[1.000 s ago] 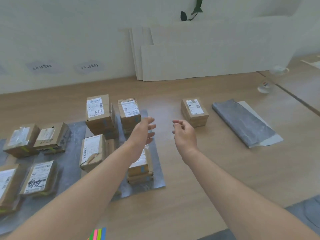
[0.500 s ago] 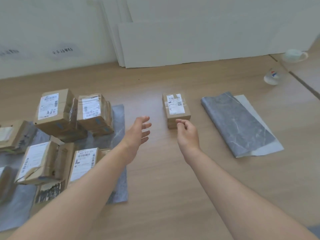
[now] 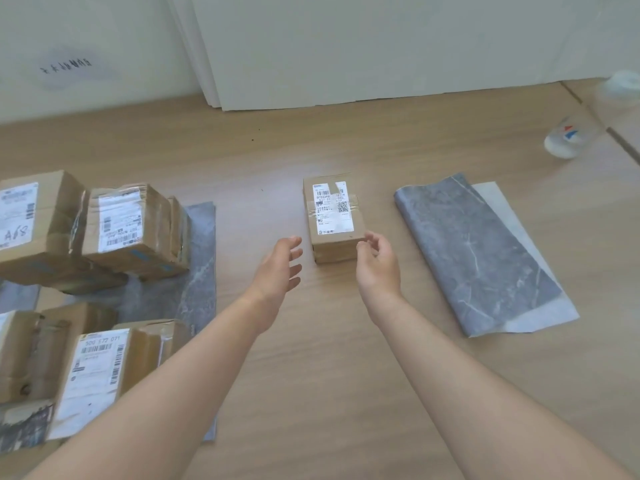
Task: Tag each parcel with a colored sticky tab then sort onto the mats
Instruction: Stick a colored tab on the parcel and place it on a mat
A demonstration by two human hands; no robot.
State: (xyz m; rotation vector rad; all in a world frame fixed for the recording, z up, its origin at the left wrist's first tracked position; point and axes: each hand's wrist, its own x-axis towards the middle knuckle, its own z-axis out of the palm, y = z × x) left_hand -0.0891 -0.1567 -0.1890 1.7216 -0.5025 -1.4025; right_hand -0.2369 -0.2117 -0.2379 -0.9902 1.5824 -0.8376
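Small brown cardboard parcel [image 3: 334, 218], white label up, sits alone on the pale wooden surface [image 3: 329, 375]; no tab visible, so judged untagged and unsorted. Left hand [image 3: 277, 268] spread at its 8 o'clock, apart. Right hand [image 3: 377, 261] loosely curled by its 5 o'clock corner, holding nothing. Taped brown boxes [image 3: 131, 226] crowd the grey mat [image 3: 201, 258] at 9 o'clock. Marbled grey sheet [image 3: 478, 258] at 3 o'clock. White boards [image 3: 381, 46] lean at 12.

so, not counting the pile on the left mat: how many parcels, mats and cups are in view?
parcels: 1, the lone parcel on bare wood
mats: 1, the folded grey mat
cups: 2, the logo cup and a blurred cup farther back
total: 4
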